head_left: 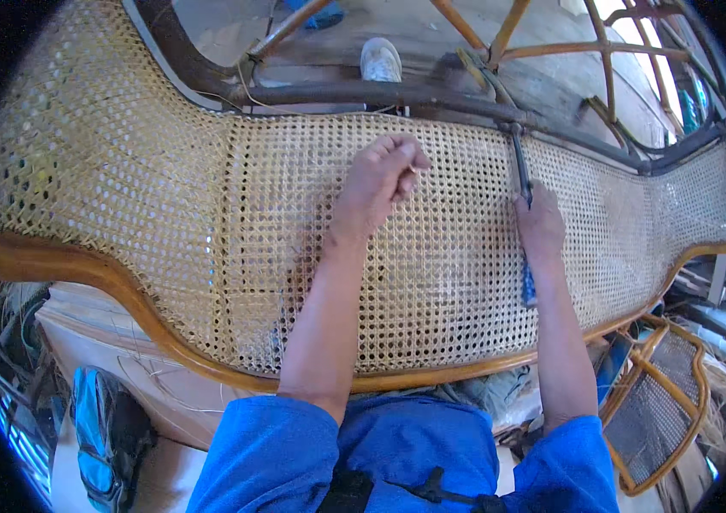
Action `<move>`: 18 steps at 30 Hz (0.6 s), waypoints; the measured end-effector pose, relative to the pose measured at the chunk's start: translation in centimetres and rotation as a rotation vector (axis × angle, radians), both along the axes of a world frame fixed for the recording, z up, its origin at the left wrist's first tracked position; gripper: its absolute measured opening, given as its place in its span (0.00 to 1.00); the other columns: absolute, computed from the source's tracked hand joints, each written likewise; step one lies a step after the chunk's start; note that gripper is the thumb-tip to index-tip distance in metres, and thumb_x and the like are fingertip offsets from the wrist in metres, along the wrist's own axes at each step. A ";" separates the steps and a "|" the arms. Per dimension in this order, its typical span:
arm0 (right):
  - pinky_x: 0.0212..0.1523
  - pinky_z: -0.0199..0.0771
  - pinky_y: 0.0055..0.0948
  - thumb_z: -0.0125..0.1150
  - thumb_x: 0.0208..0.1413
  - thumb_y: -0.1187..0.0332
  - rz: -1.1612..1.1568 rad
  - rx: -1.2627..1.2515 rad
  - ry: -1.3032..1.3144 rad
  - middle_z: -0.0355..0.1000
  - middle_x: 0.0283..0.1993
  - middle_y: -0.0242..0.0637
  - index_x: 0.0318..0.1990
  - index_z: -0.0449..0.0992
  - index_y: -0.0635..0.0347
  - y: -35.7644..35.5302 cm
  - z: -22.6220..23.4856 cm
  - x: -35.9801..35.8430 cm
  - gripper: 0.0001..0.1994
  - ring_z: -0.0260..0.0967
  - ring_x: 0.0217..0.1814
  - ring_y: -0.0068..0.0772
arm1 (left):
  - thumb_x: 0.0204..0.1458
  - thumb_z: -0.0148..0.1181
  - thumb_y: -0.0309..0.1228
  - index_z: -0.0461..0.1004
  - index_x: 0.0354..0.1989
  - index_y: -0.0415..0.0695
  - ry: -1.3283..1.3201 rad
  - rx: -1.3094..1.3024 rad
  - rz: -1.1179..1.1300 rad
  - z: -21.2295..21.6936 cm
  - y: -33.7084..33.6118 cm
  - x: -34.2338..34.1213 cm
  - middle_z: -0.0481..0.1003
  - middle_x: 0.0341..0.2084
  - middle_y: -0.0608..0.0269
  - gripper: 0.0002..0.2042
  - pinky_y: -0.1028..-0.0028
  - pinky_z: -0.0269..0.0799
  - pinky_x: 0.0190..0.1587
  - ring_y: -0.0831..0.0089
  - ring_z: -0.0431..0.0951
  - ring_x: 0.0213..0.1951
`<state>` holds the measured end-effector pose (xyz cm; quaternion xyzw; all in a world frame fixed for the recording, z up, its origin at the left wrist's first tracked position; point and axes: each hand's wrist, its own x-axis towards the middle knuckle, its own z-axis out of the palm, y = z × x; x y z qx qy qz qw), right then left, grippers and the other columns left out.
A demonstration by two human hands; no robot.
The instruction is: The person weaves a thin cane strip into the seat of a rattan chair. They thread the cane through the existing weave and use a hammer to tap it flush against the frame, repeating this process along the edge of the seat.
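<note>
"Blue shirt (414, 436) nearest the lens, lower edge of the frame. Whose hands are those beyond it?"

"The wearer's own, both bare, forearms reaching up over a woven cane panel (440, 256) that spans the frame from upper left to right."

"And the right hand (543, 224)?"

"Right of centre, closed around the shaft of a hammer (521, 162). Its small head points up the frame, by the panel's upper edge and the dark rail (363, 94); a blue grip shows below the hand."

"The left hand (383, 178)?"

"Just above centre, over the cane, fingers curled in and thumb close to them, partly closed. Whether it pinches something small, I cannot tell."

"What borders the panel?"

"An orange-brown rim (132, 291) curves along its lower edge."

"And the surroundings?"

"One pale shoe (381, 61) shows at top centre, beyond the rail. Brown poles (602, 60) cross at upper right. A blue-and-black bag (94, 410) sits at lower left, and a smaller cane piece (658, 419) in a brown frame leans at lower right."
</note>
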<state>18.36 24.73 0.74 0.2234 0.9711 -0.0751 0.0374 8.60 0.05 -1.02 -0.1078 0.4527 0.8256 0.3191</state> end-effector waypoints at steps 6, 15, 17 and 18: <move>0.35 0.72 0.32 0.56 0.54 0.67 0.163 -0.341 0.395 0.71 0.38 0.38 0.46 0.71 0.62 -2.6 1.6 -3.1 0.13 0.70 0.31 0.36 | 0.54 0.57 0.33 0.71 0.32 0.44 -0.022 0.056 -0.067 -0.7 1.6 0.7 0.71 0.20 0.69 0.06 0.86 0.53 0.15 0.87 0.62 0.15; 0.24 0.64 0.15 0.57 0.55 0.70 -0.176 -1.313 0.173 0.72 0.31 0.27 0.39 0.75 0.61 -8.7 1.9 -6.2 0.06 0.67 0.28 0.15 | 0.54 0.56 0.34 0.73 0.29 0.45 0.095 -0.068 -0.165 0.9 1.8 0.8 0.67 0.17 0.75 0.07 0.85 0.52 0.14 0.88 0.60 0.14; 0.24 0.65 0.15 0.55 0.56 0.71 -0.156 -1.272 0.258 0.71 0.31 0.28 0.38 0.73 0.62 -8.9 1.3 -6.8 0.06 0.67 0.27 0.16 | 0.54 0.56 0.35 0.73 0.29 0.45 0.121 -0.301 -0.118 1.5 1.4 0.5 0.67 0.17 0.74 0.07 0.84 0.52 0.14 0.87 0.60 0.15; 0.24 0.65 0.16 0.54 0.57 0.72 -0.142 -1.252 0.302 0.71 0.30 0.29 0.38 0.72 0.62 -9.0 1.2 -7.3 0.05 0.68 0.27 0.16 | 0.54 0.56 0.35 0.74 0.29 0.45 0.136 -0.418 -0.091 2.0 1.2 0.3 0.67 0.18 0.74 0.08 0.83 0.52 0.14 0.87 0.60 0.15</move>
